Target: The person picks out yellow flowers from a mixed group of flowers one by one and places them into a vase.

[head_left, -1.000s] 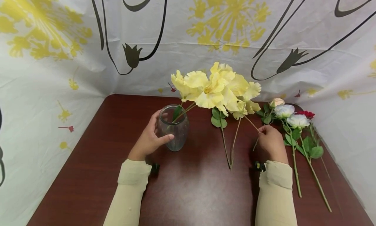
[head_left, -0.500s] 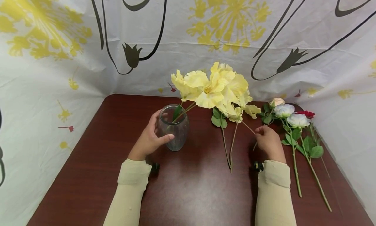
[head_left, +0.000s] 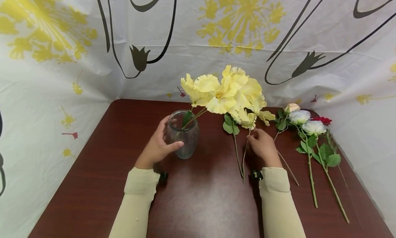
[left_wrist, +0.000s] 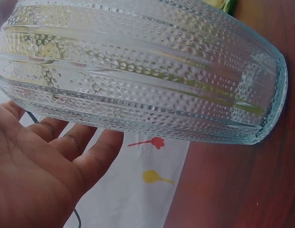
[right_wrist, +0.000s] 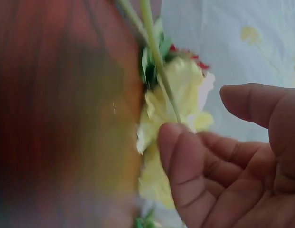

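My left hand point(head_left: 159, 147) holds a clear glass vase point(head_left: 189, 145) that stands upright; its fingers lie along the bumpy glass point(left_wrist: 152, 80) in the left wrist view. Yellow artificial flowers point(head_left: 216, 93) lean right out of the vase. Beyond the vase, other yellow blooms point(head_left: 264, 116) lie on the table, their thin stems pointing toward me. My right hand point(head_left: 264, 147) is at one of these stems point(head_left: 245, 152). Seen from the right wrist, the thumb is apart from the fingers, and a green stem point(right_wrist: 159, 57) runs to the index fingertip.
White roses point(head_left: 314, 127), a peach rose point(head_left: 292, 108) and a red flower point(head_left: 323, 120) lie at the right of the brown table point(head_left: 92, 183). A loose stem point(head_left: 288, 168) lies just right of my right hand. A patterned cloth point(head_left: 185, 35) surrounds the table.
My right hand shifted a yellow flower left, let go of its stem and moved left to another stem. The released stem lies on the table. My left hand and the vase have stayed put.
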Tool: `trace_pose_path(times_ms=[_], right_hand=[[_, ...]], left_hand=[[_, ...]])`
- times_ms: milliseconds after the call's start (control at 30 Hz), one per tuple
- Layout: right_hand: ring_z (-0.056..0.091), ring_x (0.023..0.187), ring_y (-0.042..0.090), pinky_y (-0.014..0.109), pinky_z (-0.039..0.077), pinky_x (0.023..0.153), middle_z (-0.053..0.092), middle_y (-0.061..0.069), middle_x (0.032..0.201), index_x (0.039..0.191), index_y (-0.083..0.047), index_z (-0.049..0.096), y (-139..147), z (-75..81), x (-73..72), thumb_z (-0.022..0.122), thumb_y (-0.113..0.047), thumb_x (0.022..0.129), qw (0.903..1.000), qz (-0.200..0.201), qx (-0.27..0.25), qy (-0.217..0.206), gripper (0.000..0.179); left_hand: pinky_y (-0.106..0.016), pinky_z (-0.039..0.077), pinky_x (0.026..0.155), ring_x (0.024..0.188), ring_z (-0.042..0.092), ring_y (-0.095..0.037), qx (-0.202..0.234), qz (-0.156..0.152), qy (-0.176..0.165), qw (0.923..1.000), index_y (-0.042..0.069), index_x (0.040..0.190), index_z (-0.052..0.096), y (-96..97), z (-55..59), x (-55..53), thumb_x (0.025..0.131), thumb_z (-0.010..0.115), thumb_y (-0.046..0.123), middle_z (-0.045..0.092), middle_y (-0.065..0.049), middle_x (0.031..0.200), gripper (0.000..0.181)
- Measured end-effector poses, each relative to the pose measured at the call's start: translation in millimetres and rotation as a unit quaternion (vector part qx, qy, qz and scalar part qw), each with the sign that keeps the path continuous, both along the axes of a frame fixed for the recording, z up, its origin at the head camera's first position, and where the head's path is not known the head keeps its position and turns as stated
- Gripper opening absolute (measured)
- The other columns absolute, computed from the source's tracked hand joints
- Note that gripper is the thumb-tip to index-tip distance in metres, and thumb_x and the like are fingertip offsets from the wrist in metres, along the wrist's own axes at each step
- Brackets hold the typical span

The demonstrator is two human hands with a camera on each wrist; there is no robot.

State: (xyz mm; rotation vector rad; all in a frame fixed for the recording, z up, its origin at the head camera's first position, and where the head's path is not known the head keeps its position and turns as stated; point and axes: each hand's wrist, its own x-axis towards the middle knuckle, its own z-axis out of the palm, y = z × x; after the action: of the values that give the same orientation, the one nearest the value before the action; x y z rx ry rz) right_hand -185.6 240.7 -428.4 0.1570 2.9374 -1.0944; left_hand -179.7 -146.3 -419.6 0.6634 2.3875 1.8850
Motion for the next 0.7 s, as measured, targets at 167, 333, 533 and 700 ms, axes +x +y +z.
trace_pose_path(times_ms=[167, 333, 533, 700], right_hand=[[0.060, 0.082, 0.028, 0.036, 0.048, 0.067, 0.058, 0.018, 0.103, 0.129, 0.004, 0.049, -4.0, -11.2, -7.1, 0.049, -0.022, 0.104, 0.9910, 0.002, -0.121, -0.058, 0.036], [0.060, 0.107, 0.034, 0.036, 0.053, 0.078, 0.052, 0.027, 0.133, 0.153, 0.004, 0.026, 0.6, -20.1, -14.0, 0.046, -0.015, 0.104, 0.9745, -0.006, -0.208, -0.084, 0.056], [0.062, 0.094, 0.025, 0.034, 0.052, 0.074, 0.054, 0.023, 0.129, 0.149, 0.001, 0.033, 4.1, -28.0, -20.3, 0.048, -0.019, 0.105, 0.9637, -0.024, -0.248, -0.097, 0.051], [0.059, 0.082, 0.017, 0.032, 0.052, 0.070, 0.058, 0.017, 0.117, 0.140, 0.003, 0.044, 4.5, -32.2, -20.9, 0.048, -0.019, 0.105, 0.9571, -0.033, -0.274, -0.090, 0.042]], left_hand=[[-0.057, 0.036, 0.105, 0.130, 0.044, -0.022, -0.020, 0.014, 0.005, 0.9997, 0.029, 0.153, 0.025, 0.9, 3.0, 1.9, 0.082, 0.083, 0.030, 0.042, 0.000, 0.145, 0.092], [-0.059, 0.032, 0.107, 0.134, 0.039, -0.024, -0.032, 0.022, 0.011, 0.9992, 0.022, 0.153, 0.024, -0.5, 5.3, 4.4, 0.082, 0.080, 0.040, 0.041, -0.004, 0.145, 0.092], [-0.058, 0.034, 0.105, 0.133, 0.040, -0.024, -0.021, 0.023, 0.031, 0.9990, 0.018, 0.150, 0.027, -1.3, 4.9, 5.5, 0.086, 0.071, 0.055, 0.043, -0.008, 0.144, 0.086], [-0.056, 0.037, 0.102, 0.132, 0.043, -0.025, -0.002, 0.012, 0.050, 0.9987, 0.021, 0.152, 0.026, -0.8, 2.5, 4.7, 0.091, 0.064, 0.052, 0.043, -0.010, 0.145, 0.079]])
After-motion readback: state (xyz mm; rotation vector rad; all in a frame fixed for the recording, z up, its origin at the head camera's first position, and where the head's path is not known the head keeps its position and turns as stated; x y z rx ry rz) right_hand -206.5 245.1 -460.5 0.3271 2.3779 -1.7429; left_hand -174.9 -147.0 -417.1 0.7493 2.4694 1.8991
